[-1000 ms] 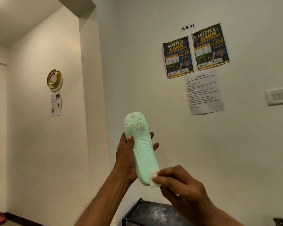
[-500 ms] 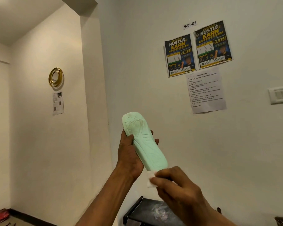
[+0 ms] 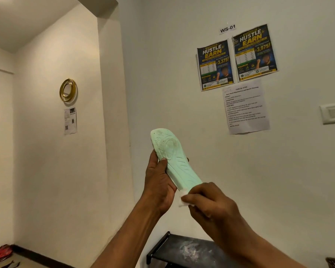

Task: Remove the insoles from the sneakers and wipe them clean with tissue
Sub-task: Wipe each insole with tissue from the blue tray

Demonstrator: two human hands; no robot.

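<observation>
Wiping a mint insole [image 3: 175,161] with tissue [image 3: 182,201]

Left hand [image 3: 159,182] grips the tilted insole, thumb on top; right hand [image 3: 211,204] pinches the tissue against its lower end.

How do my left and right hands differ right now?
The left hand grips the mint-green insole near its middle, thumb on the patterned face; the right hand pinches a white tissue. The left hand sits higher, the right hand lower at the insole's bottom end. Both hold something.
</observation>
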